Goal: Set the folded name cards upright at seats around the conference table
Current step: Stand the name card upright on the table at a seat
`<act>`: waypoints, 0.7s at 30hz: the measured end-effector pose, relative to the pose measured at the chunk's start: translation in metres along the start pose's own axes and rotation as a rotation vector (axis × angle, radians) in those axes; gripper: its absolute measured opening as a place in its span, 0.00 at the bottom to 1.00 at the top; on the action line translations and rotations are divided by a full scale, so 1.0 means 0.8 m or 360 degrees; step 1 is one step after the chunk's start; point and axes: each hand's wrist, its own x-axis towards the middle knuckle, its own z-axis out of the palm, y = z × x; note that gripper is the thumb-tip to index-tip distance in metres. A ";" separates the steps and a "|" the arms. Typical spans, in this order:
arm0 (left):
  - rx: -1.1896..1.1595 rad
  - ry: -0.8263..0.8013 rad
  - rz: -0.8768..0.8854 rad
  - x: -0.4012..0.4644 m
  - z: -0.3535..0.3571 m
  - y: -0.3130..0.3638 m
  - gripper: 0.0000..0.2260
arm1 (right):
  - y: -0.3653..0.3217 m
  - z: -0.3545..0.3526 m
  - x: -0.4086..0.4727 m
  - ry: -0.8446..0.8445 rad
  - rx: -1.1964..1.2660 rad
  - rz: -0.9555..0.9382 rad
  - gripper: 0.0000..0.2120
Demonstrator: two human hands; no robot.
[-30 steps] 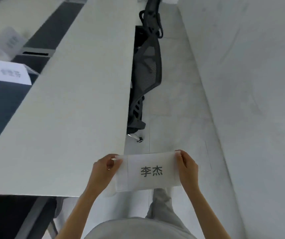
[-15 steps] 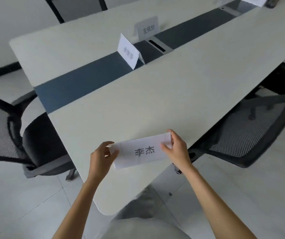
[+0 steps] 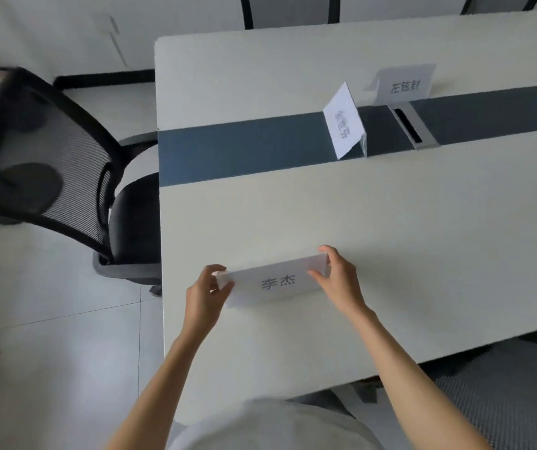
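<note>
A white folded name card (image 3: pixel 273 282) with dark printed characters is held over the near half of the pale conference table (image 3: pixel 390 222), close to its left end. My left hand (image 3: pixel 205 295) pinches the card's left end and my right hand (image 3: pixel 340 280) grips its right end. The card's lower edge looks at or just above the tabletop; contact cannot be told. Two other name cards stand upright farther off: one (image 3: pixel 345 121) on the dark centre strip, another (image 3: pixel 405 84) behind it on the far half.
A black mesh chair (image 3: pixel 52 164) stands at the table's left end. Another mesh chair (image 3: pixel 504 391) is tucked under the near edge at my right. A cable slot (image 3: pixel 411 126) sits in the dark strip (image 3: pixel 244 151). Tiled floor lies to the left.
The view swung from the table's long side to its end. Both hands carried the card from over the floor to above the tabletop, still holding its two ends.
</note>
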 end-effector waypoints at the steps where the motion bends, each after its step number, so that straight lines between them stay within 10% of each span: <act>1: 0.0016 0.0000 0.0001 -0.001 0.001 0.000 0.11 | 0.004 -0.003 0.005 -0.0038 -0.0052 -0.0044 0.21; 11: 0.0122 0.0030 0.0196 0.000 -0.018 0.027 0.12 | 0.021 -0.037 0.044 -0.0398 0.0094 -0.0252 0.17; 21: -0.0057 -0.0122 0.0489 0.039 0.018 0.151 0.10 | 0.044 -0.163 0.080 -0.0134 0.0469 -0.0245 0.16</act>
